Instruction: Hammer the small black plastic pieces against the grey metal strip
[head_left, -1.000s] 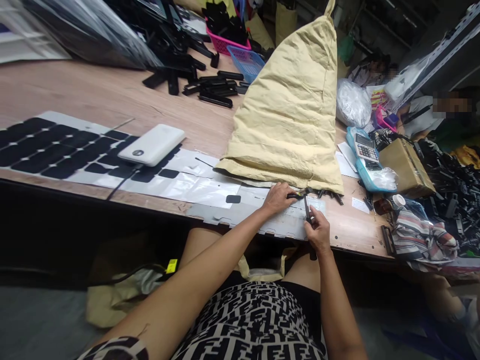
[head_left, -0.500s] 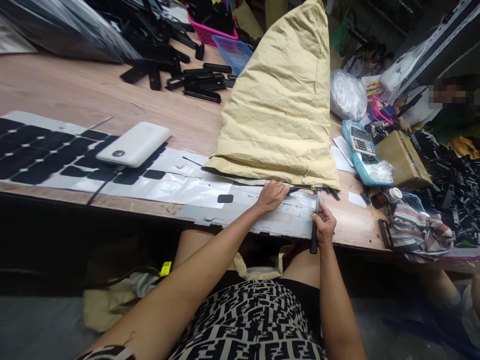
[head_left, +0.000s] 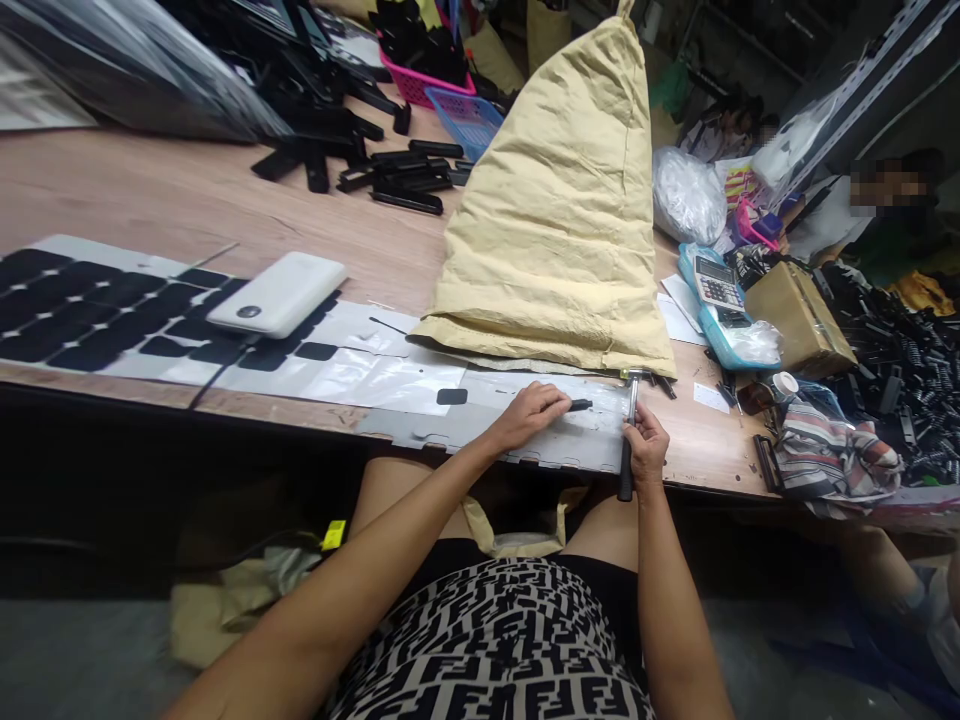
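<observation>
My left hand (head_left: 531, 412) is closed on a small black rod-shaped part (head_left: 580, 405), whose end sticks out past the fingertips. It is over the grey sheet (head_left: 495, 440) at the table's front edge. My right hand (head_left: 646, 440) grips a hammer (head_left: 625, 478) with a black handle and a metal shaft, standing nearly upright in the view. The hammer's head is by the lower edge of a large beige cloth bag (head_left: 555, 230). Some small black pieces (head_left: 664, 386) lie just right of the head.
A white power bank (head_left: 281, 290) rests on dark-patterned panels at left. Black parts (head_left: 405, 180) lie behind, near a pink basket (head_left: 427, 85) and a blue basket (head_left: 465, 120). A calculator (head_left: 718, 283), a carton (head_left: 799, 315) and a striped cloth (head_left: 832, 445) are at right. People sit beyond.
My left hand has moved toward me and slightly left, away from the bag's edge, with the black part in its fingers. My right hand keeps the hammer in nearly the same place.
</observation>
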